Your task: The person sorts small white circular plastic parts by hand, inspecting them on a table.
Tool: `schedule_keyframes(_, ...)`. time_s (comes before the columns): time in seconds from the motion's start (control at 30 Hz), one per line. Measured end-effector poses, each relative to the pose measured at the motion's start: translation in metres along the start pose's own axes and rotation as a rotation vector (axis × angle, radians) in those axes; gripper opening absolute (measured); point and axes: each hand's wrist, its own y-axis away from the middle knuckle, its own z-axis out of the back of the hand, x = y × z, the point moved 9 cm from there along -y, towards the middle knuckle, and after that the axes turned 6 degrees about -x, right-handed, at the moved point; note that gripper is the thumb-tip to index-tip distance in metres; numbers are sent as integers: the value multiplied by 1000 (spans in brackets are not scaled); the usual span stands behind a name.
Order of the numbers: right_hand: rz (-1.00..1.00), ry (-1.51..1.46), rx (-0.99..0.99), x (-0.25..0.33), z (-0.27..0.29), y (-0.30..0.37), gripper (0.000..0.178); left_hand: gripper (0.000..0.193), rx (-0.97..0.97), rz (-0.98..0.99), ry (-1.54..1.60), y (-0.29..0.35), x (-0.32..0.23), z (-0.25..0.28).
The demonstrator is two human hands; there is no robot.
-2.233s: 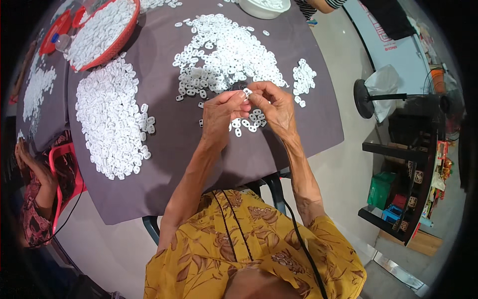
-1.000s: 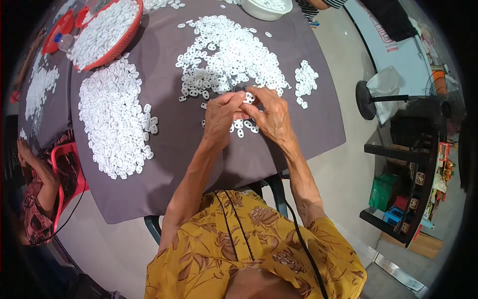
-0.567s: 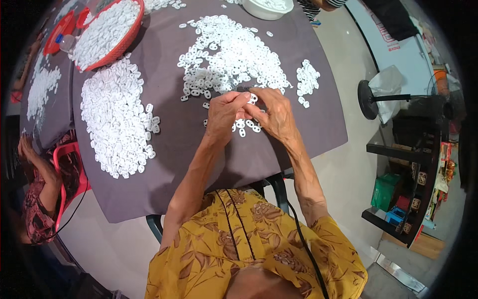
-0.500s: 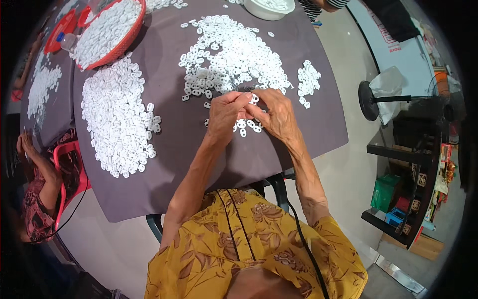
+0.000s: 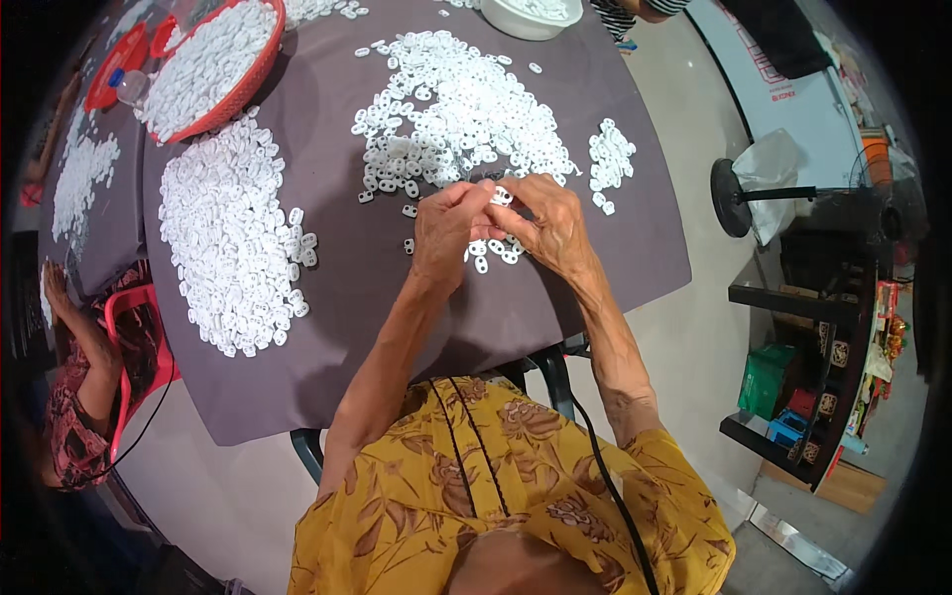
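Note:
My left hand (image 5: pixel 443 226) and my right hand (image 5: pixel 553 228) meet above the near part of the table. Between their fingertips is a small white oval plastic piece (image 5: pixel 502 197) with dark holes. Both hands are closed around it in a pinch; the fingers partly hide it. Several similar loose pieces (image 5: pixel 482 264) lie on the cloth just under and beside the hands. Beyond my fingertips spreads a large heap of the white pieces (image 5: pixel 486 99).
A second heap (image 5: pixel 223 248) covers the table's left side, and a small cluster (image 5: pixel 611 157) lies right. A red basket (image 5: pixel 260 74) full of pieces and a white bowl (image 5: pixel 526 27) stand farther back. A co-worker's arm (image 5: pixel 89 337) shows at far left, beside a red chair (image 5: pixel 147 337).
My hands stay nearly in place, still pinching the white piece, with slight finger shifts. At the far left, the co-worker's hands have moved a little. The whole view has shifted slightly.

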Motion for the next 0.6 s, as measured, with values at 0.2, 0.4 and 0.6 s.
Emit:
schedule_keyframes(0.2,-25,8,18,1,-1,0,21,23,-9,22,45,1,0,1)
schedule_keyframes(0.4,38,38,23,5,-1,-2,22,23,-15,-24,-31,-1,1,4)
schedule_keyframes(0.6,114,47,75,4,-5,-1,22,21,-1,-33,-55,-2,0,3)
